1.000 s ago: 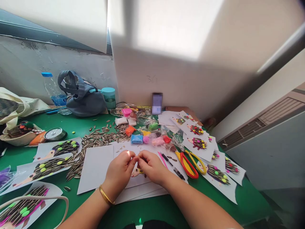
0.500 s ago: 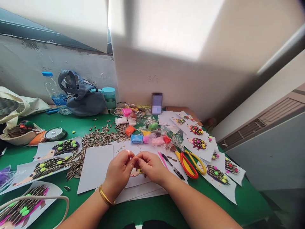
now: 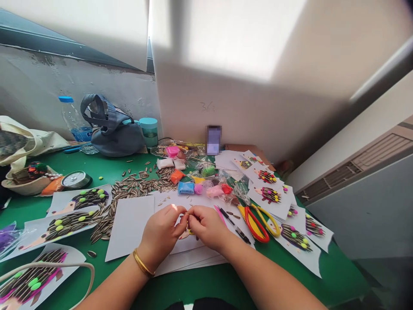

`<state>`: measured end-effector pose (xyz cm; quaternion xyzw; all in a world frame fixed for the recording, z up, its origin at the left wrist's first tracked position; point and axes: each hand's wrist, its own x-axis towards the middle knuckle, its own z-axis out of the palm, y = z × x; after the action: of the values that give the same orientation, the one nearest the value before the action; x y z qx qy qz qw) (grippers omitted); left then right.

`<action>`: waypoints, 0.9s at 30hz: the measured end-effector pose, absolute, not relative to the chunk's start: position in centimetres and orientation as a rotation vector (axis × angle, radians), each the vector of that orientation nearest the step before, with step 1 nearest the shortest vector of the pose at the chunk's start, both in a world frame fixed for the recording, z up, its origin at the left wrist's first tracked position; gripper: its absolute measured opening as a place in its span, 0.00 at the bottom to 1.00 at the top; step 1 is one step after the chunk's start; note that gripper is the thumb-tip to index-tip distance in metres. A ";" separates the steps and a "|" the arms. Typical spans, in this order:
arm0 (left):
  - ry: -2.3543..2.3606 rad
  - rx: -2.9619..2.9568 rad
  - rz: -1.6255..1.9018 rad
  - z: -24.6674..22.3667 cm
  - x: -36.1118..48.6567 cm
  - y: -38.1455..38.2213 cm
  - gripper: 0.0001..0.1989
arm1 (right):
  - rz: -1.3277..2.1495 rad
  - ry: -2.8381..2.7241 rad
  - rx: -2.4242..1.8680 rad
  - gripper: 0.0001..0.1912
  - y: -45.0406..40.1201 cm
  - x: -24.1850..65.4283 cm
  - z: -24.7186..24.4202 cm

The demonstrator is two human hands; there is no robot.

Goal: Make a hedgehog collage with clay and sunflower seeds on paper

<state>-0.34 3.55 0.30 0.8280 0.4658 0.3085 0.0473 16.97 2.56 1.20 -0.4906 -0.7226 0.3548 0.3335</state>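
Observation:
My left hand, with a gold bangle at the wrist, meets my right hand above the white paper. Thumbs and forefingers of both are pinched together, tip to tip. Whatever tiny thing sits between them is too small to name. Under the fingers, part of a pale hedgehog figure shows on the paper; the rest is hidden. A pink stick and a black pen lie just right of my right hand. Striped sunflower seeds are heaped beyond my left hand.
Scissors with red and yellow handles lie at the right. Bagged coloured clay is behind the paper. Finished hedgehog cards cover the right side, others the left. A phone, blue bag and bottle stand at the back.
The pinched fingertips have shifted slightly, with the left forefinger lifted and a small gap opened between it and the thumb. The view has moved a little; the table things stay put.

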 end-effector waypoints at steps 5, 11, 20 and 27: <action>1.389 2.506 0.977 0.2 -0.4 3.7 0.12 | 0.904 -1.869 -1.326 0.10 2.7 17.1 0.9; 1.660 2.394 0.797 0.0 -1.3 4.8 0.14 | 0.832 -1.807 -1.394 0.10 3.6 18.0 1.1; 1.770 2.228 0.578 -0.2 -1.9 5.5 0.15 | 0.811 -1.813 -1.378 0.10 3.7 18.1 1.3; 1.291 1.645 0.932 1.5 0.1 3.9 0.17 | 0.966 -1.740 -1.255 0.10 2.8 17.4 1.4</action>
<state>0.07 3.85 1.47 0.6543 0.5135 0.3707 0.4132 17.39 2.78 1.38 -0.4926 -0.6828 0.3790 0.3840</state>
